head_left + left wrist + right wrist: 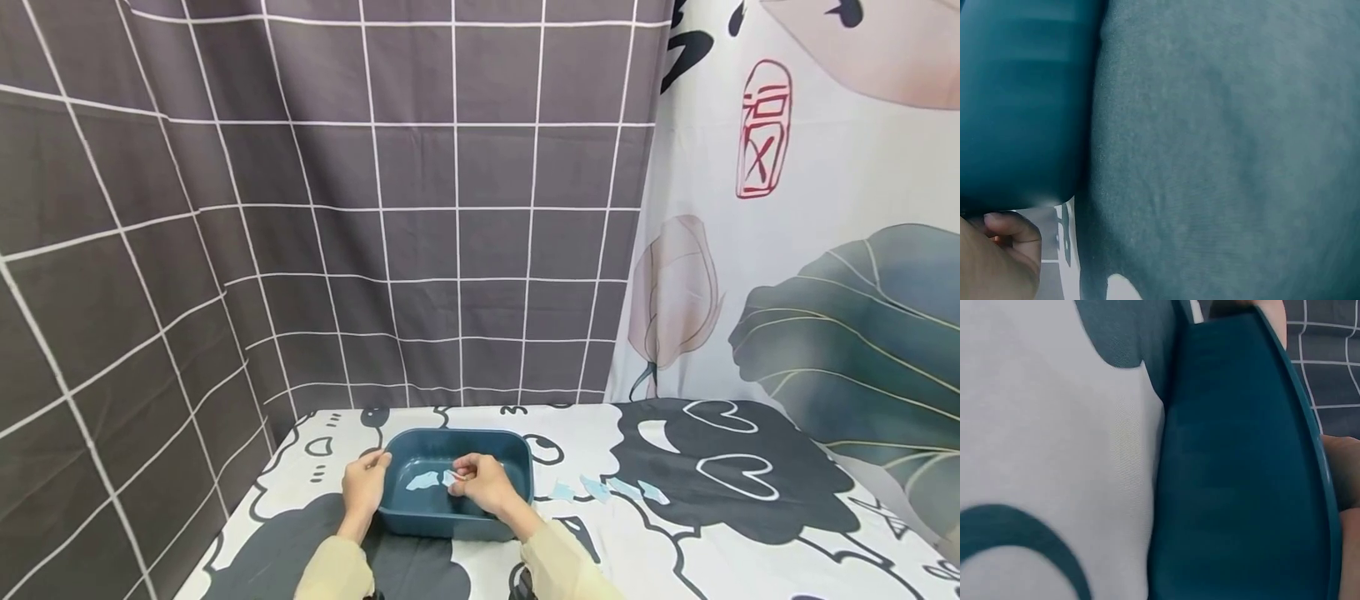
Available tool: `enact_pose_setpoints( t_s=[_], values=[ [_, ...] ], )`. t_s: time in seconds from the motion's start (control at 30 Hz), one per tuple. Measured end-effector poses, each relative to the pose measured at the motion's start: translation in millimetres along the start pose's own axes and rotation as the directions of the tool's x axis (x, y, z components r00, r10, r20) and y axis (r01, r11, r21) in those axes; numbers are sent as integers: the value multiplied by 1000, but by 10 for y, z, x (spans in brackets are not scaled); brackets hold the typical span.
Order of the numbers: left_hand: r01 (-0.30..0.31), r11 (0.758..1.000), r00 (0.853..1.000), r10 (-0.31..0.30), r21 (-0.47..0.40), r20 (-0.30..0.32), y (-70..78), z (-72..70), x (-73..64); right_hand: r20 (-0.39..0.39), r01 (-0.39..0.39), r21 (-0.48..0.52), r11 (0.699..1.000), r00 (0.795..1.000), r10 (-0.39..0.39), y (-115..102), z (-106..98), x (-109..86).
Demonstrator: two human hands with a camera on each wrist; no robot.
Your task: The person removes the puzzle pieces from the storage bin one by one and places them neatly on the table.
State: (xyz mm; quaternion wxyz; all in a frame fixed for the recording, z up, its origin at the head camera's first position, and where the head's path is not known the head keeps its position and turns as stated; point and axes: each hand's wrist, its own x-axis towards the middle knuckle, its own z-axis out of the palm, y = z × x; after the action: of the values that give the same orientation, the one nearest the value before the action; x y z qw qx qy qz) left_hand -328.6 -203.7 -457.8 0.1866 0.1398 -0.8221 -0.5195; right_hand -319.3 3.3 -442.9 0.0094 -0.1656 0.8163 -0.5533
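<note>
A dark teal rectangular tub stands on the patterned cloth in the head view. My left hand grips its left rim, thumb over the edge. Inside the tub, my right hand pinches a small light-blue piece between thumb and fingers. Beside that lies another pale blue piece on the tub floor. The left wrist view has the tub's outer wall with the left hand at its end. In the right wrist view, the tub wall hides what the right hand holds.
Right of the tub, several light-blue pieces lie in a row on the black-and-white cartoon cloth. A dark grid curtain hangs behind and to the left, with a floral curtain at the right.
</note>
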Motion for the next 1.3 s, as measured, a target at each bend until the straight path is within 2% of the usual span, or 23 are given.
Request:
enact_pose_setpoints(
  t_s=[0.17, 0.4, 0.7, 1.07, 1.3],
  values=[
    [-11, 1000, 1000, 11, 9, 2, -9, 3, -2, -52, 52, -7, 999, 997, -52, 15, -14, -78],
    [-29, 999, 1000, 28, 27, 14, 19, -22, 17, -141, 79, -88, 993, 986, -91, -15, -111, -113],
    [-27, 999, 999, 26, 41, 20, 6, -25, 17, -237, 54, -102, 993, 968, -77, -2, -316, -196],
    [-38, 997, 999, 37, 64, 20, -4, -38, 5, -308, 7, -106, 994, 951, -39, 42, -520, -322],
    [-23, 996, 999, 20, 87, 41, 25, -37, 16, -360, -24, -98, 995, 933, -12, 113, -721, -378]
  ],
)
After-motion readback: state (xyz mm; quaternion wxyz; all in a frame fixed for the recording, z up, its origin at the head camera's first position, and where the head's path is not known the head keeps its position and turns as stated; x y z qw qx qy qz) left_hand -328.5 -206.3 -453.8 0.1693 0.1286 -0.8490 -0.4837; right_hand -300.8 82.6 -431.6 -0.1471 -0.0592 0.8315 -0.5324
